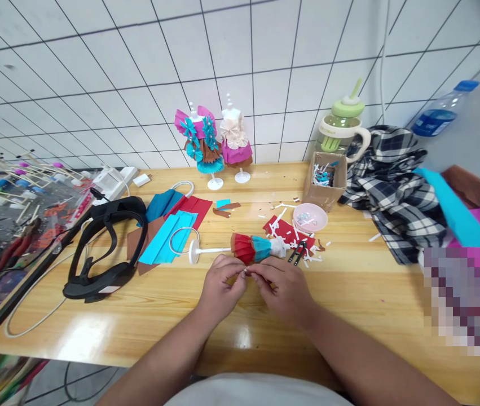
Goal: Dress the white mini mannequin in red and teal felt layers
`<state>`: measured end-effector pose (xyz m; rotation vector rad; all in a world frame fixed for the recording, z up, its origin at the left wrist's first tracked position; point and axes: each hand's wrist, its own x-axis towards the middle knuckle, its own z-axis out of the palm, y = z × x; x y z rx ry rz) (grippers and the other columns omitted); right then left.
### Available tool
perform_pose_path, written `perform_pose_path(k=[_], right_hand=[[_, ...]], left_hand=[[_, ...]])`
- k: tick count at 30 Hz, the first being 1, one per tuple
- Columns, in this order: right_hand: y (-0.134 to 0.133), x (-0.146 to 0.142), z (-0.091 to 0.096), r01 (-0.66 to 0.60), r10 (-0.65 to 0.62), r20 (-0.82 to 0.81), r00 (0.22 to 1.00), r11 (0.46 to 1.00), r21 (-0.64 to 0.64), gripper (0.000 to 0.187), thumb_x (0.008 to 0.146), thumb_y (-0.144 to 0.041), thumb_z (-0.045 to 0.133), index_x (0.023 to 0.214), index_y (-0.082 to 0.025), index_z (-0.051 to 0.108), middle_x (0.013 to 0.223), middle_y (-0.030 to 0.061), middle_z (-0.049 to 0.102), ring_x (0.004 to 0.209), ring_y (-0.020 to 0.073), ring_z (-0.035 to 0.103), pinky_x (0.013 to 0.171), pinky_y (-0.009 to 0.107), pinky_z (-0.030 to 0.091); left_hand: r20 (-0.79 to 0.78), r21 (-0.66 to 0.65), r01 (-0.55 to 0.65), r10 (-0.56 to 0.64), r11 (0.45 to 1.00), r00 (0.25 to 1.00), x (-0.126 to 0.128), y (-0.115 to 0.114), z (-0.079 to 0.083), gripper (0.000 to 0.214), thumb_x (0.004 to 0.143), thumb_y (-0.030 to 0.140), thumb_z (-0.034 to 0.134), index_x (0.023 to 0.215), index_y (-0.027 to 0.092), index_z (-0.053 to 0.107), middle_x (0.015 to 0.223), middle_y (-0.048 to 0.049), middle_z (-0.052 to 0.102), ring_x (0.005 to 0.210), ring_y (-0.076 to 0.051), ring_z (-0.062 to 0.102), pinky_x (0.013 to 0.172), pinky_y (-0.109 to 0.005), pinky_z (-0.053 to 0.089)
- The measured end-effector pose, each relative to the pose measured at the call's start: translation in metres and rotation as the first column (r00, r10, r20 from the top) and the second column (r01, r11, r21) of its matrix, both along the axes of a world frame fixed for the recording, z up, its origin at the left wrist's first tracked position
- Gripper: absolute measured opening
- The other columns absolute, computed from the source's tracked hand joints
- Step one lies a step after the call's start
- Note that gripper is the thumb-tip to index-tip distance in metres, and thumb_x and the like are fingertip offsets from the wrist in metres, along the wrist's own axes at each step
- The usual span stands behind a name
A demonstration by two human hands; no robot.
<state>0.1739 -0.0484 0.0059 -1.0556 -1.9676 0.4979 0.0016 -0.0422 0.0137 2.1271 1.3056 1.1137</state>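
Note:
My left hand (224, 286) and my right hand (282, 287) meet over the wooden table, fingertips pinched together. Between them is a tiny pale piece, too small to name. Just beyond my fingers lies a miniature dress-form mannequin (280, 248) on its side, wearing a skirt of red and blue crepe paper (245, 248). Its round white base (194, 251) points left. Beside my right hand lies a small black-handled tool (296, 253), near a red paper sheet (282, 228) strewn with white strips. A pink dish (311, 219) with small clear bits sits behind it.
Two dressed mannequins (215, 183) (242, 176) stand by the wall. At right are a cardboard box (326, 194) of scraps, a green-lidded cup (343, 127) and plaid cloth (396, 169). Folded crepe paper (170, 239) and a black headset (96, 287) lie left.

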Motion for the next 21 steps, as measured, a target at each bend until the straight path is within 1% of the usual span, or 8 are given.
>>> perform_pose_path(k=[5, 9, 15, 18, 21], right_hand=[[-0.0002, 0.0005, -0.0008, 0.010, -0.010, 0.013, 1.000, 1.000, -0.003, 0.018, 0.090, -0.018, 0.055, 0.100, -0.021, 0.069, 0.088, 0.0044, 0.070, 0.080, 0.0164, 0.063, 0.074, 0.029, 0.050], [-0.0003, 0.0000, -0.0008, 0.026, -0.026, 0.031, 0.999, 1.000, -0.016, 0.017, 0.089, -0.019, 0.056, 0.099, -0.021, 0.069, 0.089, 0.0044, 0.071, 0.081, 0.0168, 0.063, 0.074, 0.029, 0.049], [0.0007, -0.0004, -0.0027, 0.059, -0.054, 0.059, 0.997, 0.995, -0.079, 0.011, 0.087, -0.022, 0.059, 0.090, -0.022, 0.069, 0.084, 0.0019, 0.070, 0.078, 0.0159, 0.063, 0.071, 0.027, 0.046], [0.0000, -0.0012, -0.0013, 0.068, -0.062, 0.073, 0.995, 0.994, -0.086, 0.009, 0.086, -0.022, 0.059, 0.087, -0.022, 0.068, 0.082, 0.0010, 0.069, 0.075, 0.0151, 0.062, 0.068, 0.026, 0.044], [-0.0009, -0.0026, 0.0016, 0.093, -0.084, 0.087, 0.993, 0.990, -0.106, 0.006, 0.084, -0.022, 0.060, 0.083, -0.021, 0.066, 0.080, 0.0007, 0.068, 0.071, 0.0145, 0.061, 0.065, 0.026, 0.042]], left_hand=[[-0.022, -0.009, 0.006, -0.006, 1.000, 1.000, -0.0003, 0.0006, -0.0021, 0.018, 0.080, 0.009, 0.056, 0.081, 0.020, 0.071, 0.078, -0.0030, 0.071, 0.077, -0.017, 0.062, 0.070, -0.030, 0.051], [-0.054, 0.004, -0.017, 0.017, 1.000, 0.998, -0.0001, 0.0002, -0.0024, 0.016, 0.079, 0.011, 0.058, 0.081, 0.020, 0.071, 0.076, -0.0028, 0.072, 0.074, -0.017, 0.061, 0.068, -0.030, 0.049], [-0.134, 0.061, -0.016, 0.024, 0.998, 0.991, 0.0010, -0.0030, -0.0019, 0.012, 0.077, 0.014, 0.061, 0.072, 0.019, 0.070, 0.071, -0.0016, 0.071, 0.065, -0.016, 0.058, 0.063, -0.030, 0.046], [-0.154, 0.089, -0.008, 0.022, 0.996, 0.988, 0.0010, -0.0041, -0.0023, 0.011, 0.077, 0.015, 0.062, 0.071, 0.019, 0.070, 0.070, -0.0018, 0.071, 0.064, -0.016, 0.058, 0.063, -0.031, 0.045], [-0.154, 0.085, 0.010, 0.004, 0.996, 0.988, 0.0014, -0.0042, -0.0031, 0.010, 0.077, 0.015, 0.062, 0.072, 0.019, 0.070, 0.069, -0.0018, 0.070, 0.064, -0.015, 0.058, 0.064, -0.031, 0.044]])
